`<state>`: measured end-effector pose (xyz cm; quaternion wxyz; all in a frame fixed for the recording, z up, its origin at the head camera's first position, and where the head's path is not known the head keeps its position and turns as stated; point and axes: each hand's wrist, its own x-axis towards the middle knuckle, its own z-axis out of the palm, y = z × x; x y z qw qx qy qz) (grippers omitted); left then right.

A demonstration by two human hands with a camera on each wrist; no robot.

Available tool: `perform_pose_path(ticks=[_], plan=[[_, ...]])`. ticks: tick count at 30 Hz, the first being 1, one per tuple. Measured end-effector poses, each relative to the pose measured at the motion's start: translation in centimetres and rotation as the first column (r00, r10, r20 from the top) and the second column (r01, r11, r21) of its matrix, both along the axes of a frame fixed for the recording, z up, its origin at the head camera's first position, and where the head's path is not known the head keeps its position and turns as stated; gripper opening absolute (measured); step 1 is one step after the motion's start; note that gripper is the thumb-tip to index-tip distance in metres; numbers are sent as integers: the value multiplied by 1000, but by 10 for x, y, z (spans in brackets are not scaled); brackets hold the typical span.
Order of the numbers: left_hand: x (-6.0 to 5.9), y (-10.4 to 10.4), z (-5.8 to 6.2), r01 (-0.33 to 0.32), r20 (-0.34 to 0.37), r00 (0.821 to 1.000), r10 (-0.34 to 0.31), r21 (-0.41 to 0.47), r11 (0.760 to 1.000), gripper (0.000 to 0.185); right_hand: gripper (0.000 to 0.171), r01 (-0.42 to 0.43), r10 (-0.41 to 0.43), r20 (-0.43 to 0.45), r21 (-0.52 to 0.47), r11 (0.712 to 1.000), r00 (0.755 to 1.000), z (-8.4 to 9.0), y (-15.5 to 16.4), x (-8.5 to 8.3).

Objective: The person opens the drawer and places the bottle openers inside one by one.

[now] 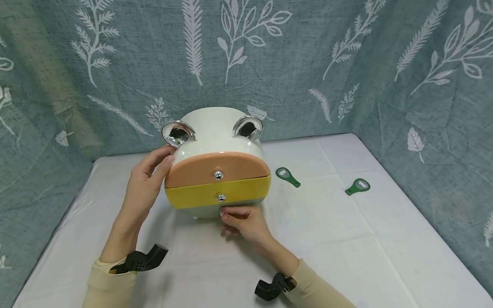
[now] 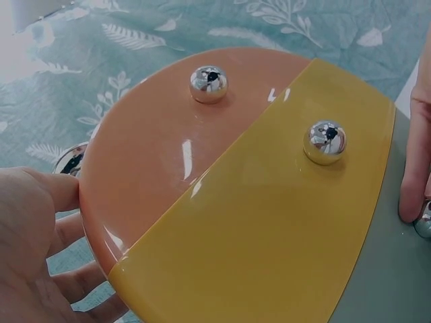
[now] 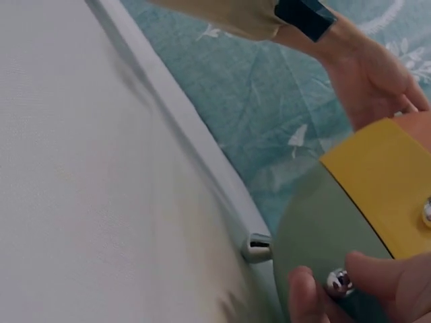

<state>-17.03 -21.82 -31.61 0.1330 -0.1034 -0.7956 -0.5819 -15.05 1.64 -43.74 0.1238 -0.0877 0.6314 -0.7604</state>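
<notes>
A rounded white storage box (image 1: 215, 122) stands on the table, with three stacked drawers in front. From the top these are an orange drawer (image 1: 200, 167), a yellow drawer (image 1: 192, 194) and a grey-green drawer (image 3: 316, 215), each with a round silver knob. All look closed. My left hand (image 1: 142, 186) rests against the box's left side, its thumb at the orange drawer's edge and its fingers along the side. With thumb and finger, my right hand (image 1: 248, 224) pinches the silver knob (image 3: 339, 282) of the lowest drawer.
Two silver-rimmed eye shapes (image 1: 248, 128) stick up from the box top. To its right lie two green bottle openers (image 1: 295, 183) on the white-covered table (image 1: 327, 256). A patterned blue-green curtain (image 1: 154, 64) hangs behind and at the sides.
</notes>
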Motion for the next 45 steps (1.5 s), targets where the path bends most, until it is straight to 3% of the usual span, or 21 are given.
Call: perform_pose_path(ticks=[11,45], plan=[[-1,1,-1,3,-1,1000,-3,3,1000,45,21,62,-59,84,-25,998,995,-1,-3,0],[-1,0,-2,0,-19,1000,0,-14,1000,44,21,79,-78,68,-14,997,995,-2,-4,4]])
